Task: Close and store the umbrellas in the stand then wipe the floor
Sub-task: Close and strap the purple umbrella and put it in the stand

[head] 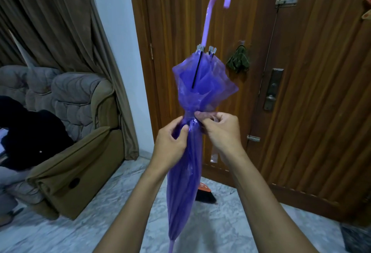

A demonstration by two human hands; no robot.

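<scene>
Purple see-through plastic is gathered tight at the waist of the umbrella (184,182), and that is where both hands work. The left-hand grip (172,140) is curled round the folded canopy just below the waist, thumb pressing the pleats flat. The right-hand grip (220,130) pinches the bunched film at the waist itself, touching what looks like a narrow tie band (189,115) (whether it is fastened I cannot tell).

The umbrella is held in the air, upside down: its pale lilac hooked handle (216,1) points up and its tip points down toward the floor (60,232), close to the foot of the wooden door (301,112).

I judge this to be the closing step, nearly done. Below the waist the canopy is a slim, smooth cone; above it the film flares loose and crinkled round the rib tips. The next move calls for securing the band without letting the slippery pleats spring open, then carrying the umbrella to the stand, which is not in view.

Further out, the floor is glossy veined marble. A padded brown armchair (84,132) sits by heavy curtains (60,21).
</scene>
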